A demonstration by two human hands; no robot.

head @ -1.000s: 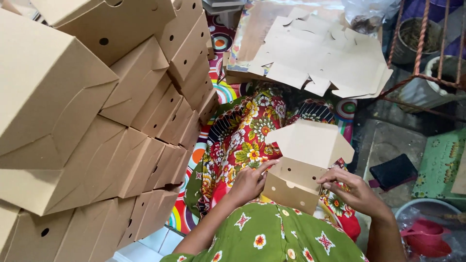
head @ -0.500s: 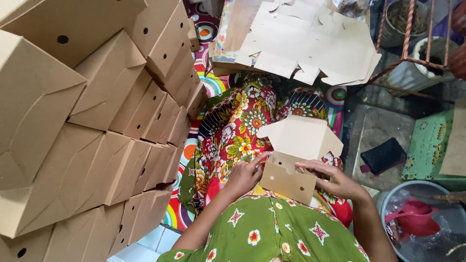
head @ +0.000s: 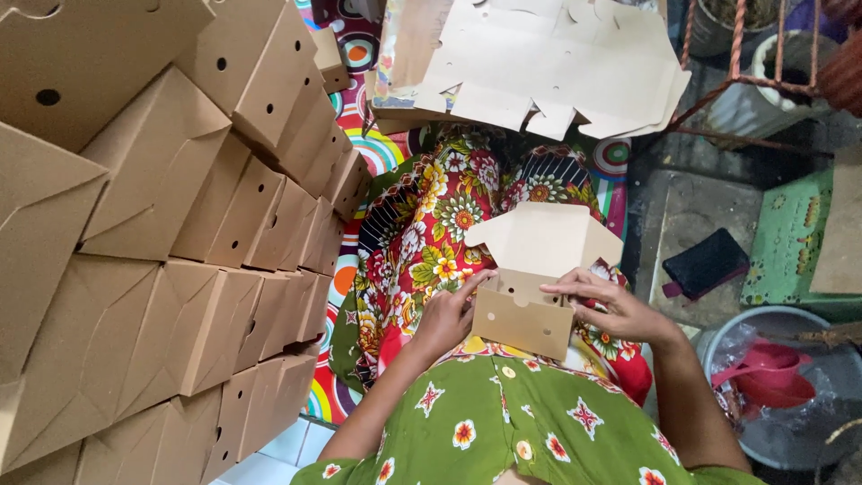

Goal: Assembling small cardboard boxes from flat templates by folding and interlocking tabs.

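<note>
A person's left hand [head: 446,316] and right hand [head: 611,305] pinch a half-folded cardboard box [head: 532,278] on a floral lap, lid flap raised. Finished boxes [head: 206,224] stack at left. Flat blanks [head: 557,63] lie ahead; a dark wallet [head: 707,265] rests right.

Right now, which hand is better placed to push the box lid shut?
Right, probably. The right hand lies along the top edge of the box, just under the open lid. The left hand grips the box's left side, steadying it.
</note>
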